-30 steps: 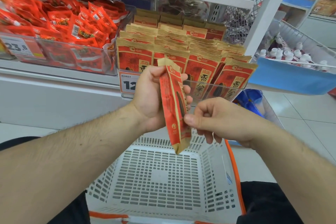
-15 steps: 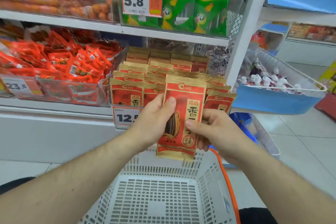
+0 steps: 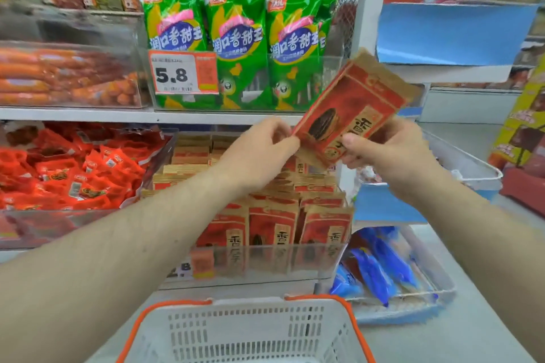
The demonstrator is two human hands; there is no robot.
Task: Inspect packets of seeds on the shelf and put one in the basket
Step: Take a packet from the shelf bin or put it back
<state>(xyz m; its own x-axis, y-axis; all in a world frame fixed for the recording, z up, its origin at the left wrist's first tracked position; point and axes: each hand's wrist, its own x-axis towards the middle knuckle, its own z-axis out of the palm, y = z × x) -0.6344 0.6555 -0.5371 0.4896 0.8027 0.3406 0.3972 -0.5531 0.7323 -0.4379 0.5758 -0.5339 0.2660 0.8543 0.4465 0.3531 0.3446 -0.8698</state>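
We hold one seed packet [image 3: 348,110] up in front of the shelf [image 3: 147,115], tilted so that its top corner leans up and to the right and its printed face, red and tan with a dark seed on it, is turned toward us. Our left hand [image 3: 259,153] pinches the packet's lower left edge between thumb and fingers, and our right hand [image 3: 389,150] grips its lower right part, the thumb lying across the front. Below our hands the other seed packets [image 3: 274,224] stand in rows in a clear bin, upright and close together. To their left lies a heap of small red snack packs [image 3: 73,168]. On the shelf above stand green bags [image 3: 236,47] with a price tag [image 3: 174,74] reading 5.8. The basket [image 3: 250,333], white with orange handles, sits below our arms at the bottom of the view.
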